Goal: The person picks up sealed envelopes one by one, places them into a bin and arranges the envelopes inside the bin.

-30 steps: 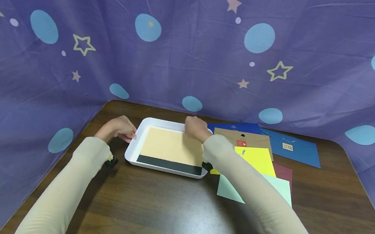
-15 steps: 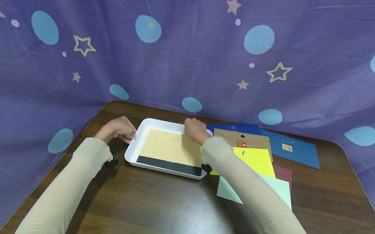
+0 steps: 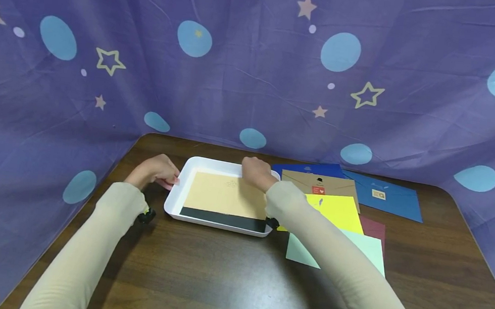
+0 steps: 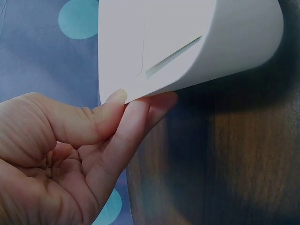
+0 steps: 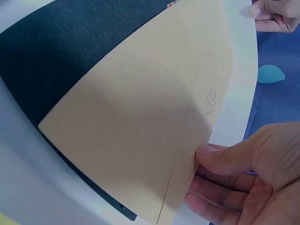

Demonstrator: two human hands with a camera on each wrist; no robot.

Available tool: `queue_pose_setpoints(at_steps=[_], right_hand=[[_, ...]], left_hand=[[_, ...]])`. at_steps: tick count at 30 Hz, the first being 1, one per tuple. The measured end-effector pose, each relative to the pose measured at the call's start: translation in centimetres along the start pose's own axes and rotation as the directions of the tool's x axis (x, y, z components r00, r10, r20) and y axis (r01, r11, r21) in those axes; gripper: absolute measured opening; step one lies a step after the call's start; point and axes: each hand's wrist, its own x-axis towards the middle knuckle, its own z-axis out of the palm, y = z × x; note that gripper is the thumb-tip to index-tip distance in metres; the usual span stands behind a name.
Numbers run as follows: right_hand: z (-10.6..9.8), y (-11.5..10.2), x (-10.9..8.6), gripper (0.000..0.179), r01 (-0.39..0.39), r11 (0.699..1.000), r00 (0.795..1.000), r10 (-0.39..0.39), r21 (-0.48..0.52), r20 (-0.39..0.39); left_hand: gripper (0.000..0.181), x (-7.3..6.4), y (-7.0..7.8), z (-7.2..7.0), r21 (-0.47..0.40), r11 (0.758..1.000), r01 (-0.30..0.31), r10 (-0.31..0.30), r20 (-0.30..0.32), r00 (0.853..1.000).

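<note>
While facing a purple curtain [image 3: 255,75] printed with stars and blue spots, looking down on a brown wooden table [image 3: 200,269]. Wearing long pale sleeves [image 3: 91,244], and having both forearms over the tabletop. Seeing a shallow white tray [image 3: 172,202] between both hands, toward the table's back left. Seeing also, to the right of the tray, a loose spread of paper: a blue envelope [image 3: 397,201], a darker blue envelope [image 3: 333,169], a brown envelope [image 3: 340,184], a yellow envelope [image 3: 342,211], a mint-green sheet [image 3: 370,245] and a maroon sheet [image 3: 374,229], mostly overlapping one another and partly covered by the right sleeve. Finding the beige envelope [image 3: 216,196] inside the tray, lying over a dark sheet [image 3: 223,219], with a strip of that sheet showing along the near side. Pinching the tray's left rim with the left hand [image 3: 156,170], thumb above and fingers beneath. Holding the beige envelope's far edge near its right end with the right hand [image 3: 258,173], thumb over the paper, fingertips behind, closed to the paper's thickness. Noticing, smallest of all, a red sticker [image 3: 318,190] on the brown envelope and faint print on the beige envelope, too small for reading.
</note>
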Motion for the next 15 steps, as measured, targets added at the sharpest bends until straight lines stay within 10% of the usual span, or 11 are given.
queue_pose_setpoints(at_steps=[15], right_hand=[[-0.22,0.01,-0.82,0.042,0.035,0.999,0.999,-0.035,0.000,-0.005]], left_hand=[[0.038,-0.06,0.07,0.21,0.029,1.000,0.001,0.000,-0.028,1.000]])
